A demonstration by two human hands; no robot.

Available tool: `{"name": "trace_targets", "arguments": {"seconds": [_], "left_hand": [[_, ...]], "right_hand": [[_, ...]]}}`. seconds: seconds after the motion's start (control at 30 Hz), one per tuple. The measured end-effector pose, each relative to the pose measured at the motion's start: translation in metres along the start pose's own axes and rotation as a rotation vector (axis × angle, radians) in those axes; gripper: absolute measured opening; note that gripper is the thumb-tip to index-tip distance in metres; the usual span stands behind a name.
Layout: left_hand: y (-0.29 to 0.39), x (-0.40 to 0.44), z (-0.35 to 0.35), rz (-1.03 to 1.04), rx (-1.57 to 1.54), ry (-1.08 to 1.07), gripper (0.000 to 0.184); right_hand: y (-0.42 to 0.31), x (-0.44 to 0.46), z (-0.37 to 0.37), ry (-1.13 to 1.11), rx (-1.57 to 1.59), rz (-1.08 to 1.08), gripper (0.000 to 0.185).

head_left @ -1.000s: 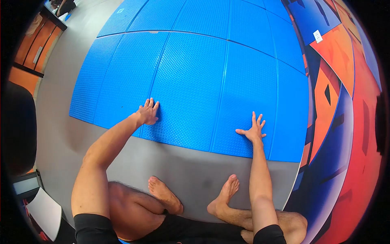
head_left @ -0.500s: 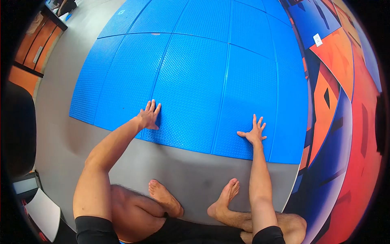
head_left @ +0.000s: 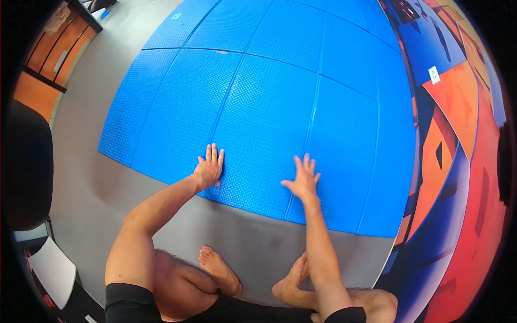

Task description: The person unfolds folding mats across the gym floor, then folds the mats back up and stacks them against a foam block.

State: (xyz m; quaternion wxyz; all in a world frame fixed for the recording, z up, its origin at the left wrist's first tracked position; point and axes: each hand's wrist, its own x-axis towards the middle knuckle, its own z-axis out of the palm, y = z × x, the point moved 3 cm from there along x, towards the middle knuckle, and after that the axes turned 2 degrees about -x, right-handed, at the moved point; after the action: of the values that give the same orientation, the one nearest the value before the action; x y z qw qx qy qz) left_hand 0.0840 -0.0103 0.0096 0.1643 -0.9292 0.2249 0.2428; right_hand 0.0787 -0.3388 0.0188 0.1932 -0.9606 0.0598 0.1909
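A large blue textured mat [head_left: 264,118], made of joined panels with dark seams, covers the floor ahead of me. On its near edge, left of the middle, my left hand [head_left: 209,168] lies flat with the fingers spread. My right hand [head_left: 305,180] is over the mat near a seam, its fingers apart and the thumb out to the left. Whether its palm touches the surface I cannot tell. Neither hand holds anything. My bare feet [head_left: 219,271] rest on the grey floor just short of the mat's edge.
Grey floor [head_left: 91,129] runs along the left and near sides. A wall with an orange, red and blue mural [head_left: 444,156] and a white outlet [head_left: 433,75] rises at right. Orange panelled furniture [head_left: 40,89], a dark rounded object [head_left: 27,167] and a white panel [head_left: 53,272] stand at left.
My right hand has moved left across the mat, closer to my left hand. The left hand stays on the mat near its front edge. The whole view has shifted slightly.
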Motion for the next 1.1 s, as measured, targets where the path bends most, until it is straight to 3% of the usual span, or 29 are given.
{"name": "trace_targets", "arguments": {"seconds": [0.07, 0.17, 0.27, 0.4, 0.47, 0.5, 0.6, 0.73, 0.83, 0.93, 1.03, 1.1], "left_hand": [[0.000, -0.003, -0.002, 0.000, 0.016, 0.031, 0.129], [-0.001, -0.003, -0.001, 0.005, -0.012, 0.023, 0.128], [-0.005, -0.002, 0.000, 0.004, -0.055, 0.018, 0.127], [-0.006, -0.011, -0.016, -0.075, -0.169, 0.000, 0.119], [-0.003, -0.015, -0.021, -0.145, -0.245, -0.004, 0.112], [0.005, -0.006, -0.001, -0.260, -0.342, 0.022, 0.103], [0.025, -0.039, -0.057, -0.343, -0.761, -0.018, 0.089], [0.068, -0.120, -0.109, -0.343, -1.229, 0.227, 0.079], [0.068, -0.209, -0.179, -0.463, -1.476, 0.241, 0.073], [0.055, -0.297, -0.239, -0.588, -1.506, 0.336, 0.068], [0.030, -0.378, -0.302, -0.671, -1.429, 0.331, 0.067], [0.017, -0.426, -0.340, -0.687, -1.438, 0.452, 0.070]], "right_hand": [[-0.029, -0.002, 0.012, -0.076, 0.117, -0.093, 0.103], [-0.041, -0.019, 0.018, -0.098, 0.150, 0.104, 0.105], [-0.052, -0.036, 0.031, 0.002, -0.037, -0.028, 0.108], [-0.060, -0.033, 0.036, -0.069, -0.202, 0.004, 0.115], [-0.037, -0.026, 0.037, -0.190, 0.050, -0.059, 0.115], [-0.027, -0.019, 0.020, -0.238, 0.171, -0.091, 0.115], [-0.011, -0.027, -0.062, -0.368, -0.012, 0.022, 0.113], [-0.013, -0.082, -0.175, -0.226, 0.107, 0.065, 0.091], [-0.047, -0.148, -0.251, -0.244, 0.011, 0.092, 0.082], [-0.069, -0.209, -0.299, -0.290, 0.068, 0.050, 0.076], [-0.115, -0.266, -0.354, -0.215, 0.296, -0.185, 0.075], [-0.145, -0.300, -0.389, -0.201, 0.283, -0.277, 0.074]]}}
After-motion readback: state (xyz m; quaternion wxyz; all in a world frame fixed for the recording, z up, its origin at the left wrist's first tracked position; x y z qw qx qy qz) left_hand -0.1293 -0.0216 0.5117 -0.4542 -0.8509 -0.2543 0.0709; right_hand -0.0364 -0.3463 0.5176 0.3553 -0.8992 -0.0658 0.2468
